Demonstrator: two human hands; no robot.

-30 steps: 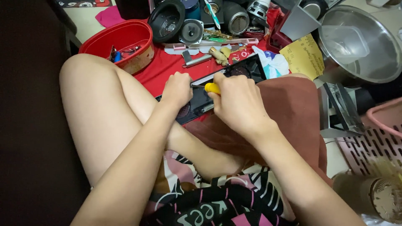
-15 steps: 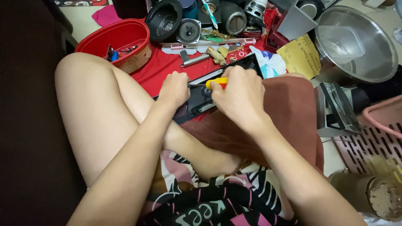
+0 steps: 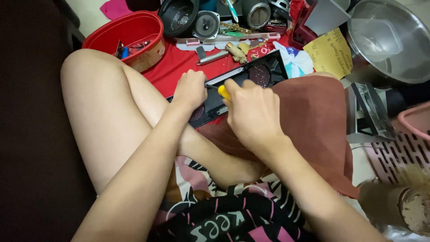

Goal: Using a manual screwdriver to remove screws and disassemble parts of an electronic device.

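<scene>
A long black speaker panel (image 3: 251, 78) with a round mesh grille lies slanted across the person's lap, partly on a brown cloth (image 3: 313, 121) and partly over the red mat (image 3: 174, 67) on the floor. The right hand (image 3: 253, 112) is closed in a fist around a yellow-handled tool (image 3: 223, 92), only the handle's end showing above the fingers, its tip hidden against the panel. The left hand (image 3: 190, 89) is curled shut just beside it, knuckles up, pressing on the panel's near edge; whether it pinches anything I cannot tell. The bare left knee (image 3: 89, 85) rises to the left. Beyond the panel sit loose round speaker cones (image 3: 206, 24), a red plastic bowl (image 3: 130, 31) of small parts, a yellow sheet (image 3: 329, 54) and a large steel bowl (image 3: 394, 40). A pink slotted basket (image 3: 403, 148) stands at the right.
</scene>
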